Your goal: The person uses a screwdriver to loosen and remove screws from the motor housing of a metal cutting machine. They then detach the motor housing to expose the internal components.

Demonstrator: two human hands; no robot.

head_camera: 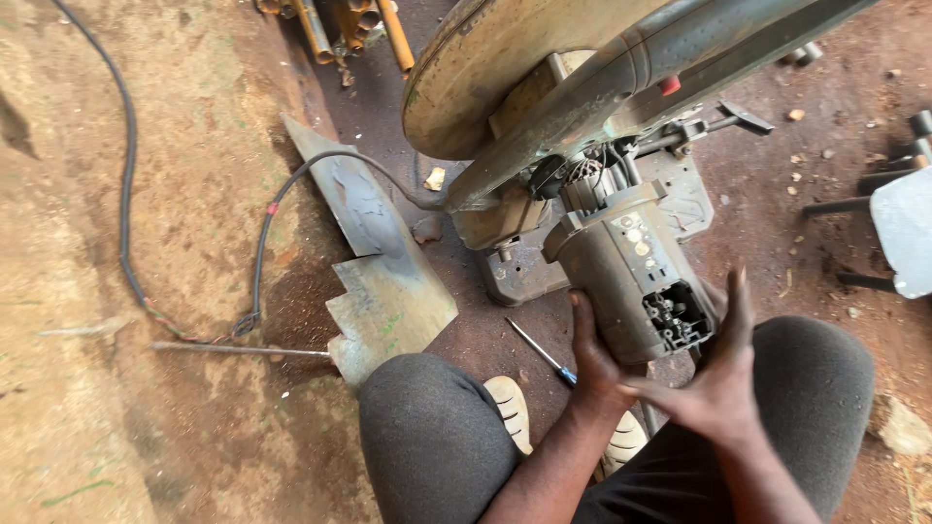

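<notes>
A worn grey cut-off saw [544,78] with a large round blade guard lies on the dirt ground in front of my knees. Its motor housing [621,257] points toward me, and the end is uncovered, showing dark terminals and wiring [677,317]. My left hand [592,364] grips the left lower side of the housing. My right hand [723,374] rests flat against its right side near the uncovered end, fingers stretched upward. A screwdriver [540,351] with a blue handle lies on the ground just left of my left hand.
Bent sheet-metal pieces [383,281] lie to the left, with a thin rod [233,347] and a black cable [262,247] running over the dirt. Rusty pipes [335,24] lie at the top. A white object [905,238] sits at the right edge, a stone [903,427] below it.
</notes>
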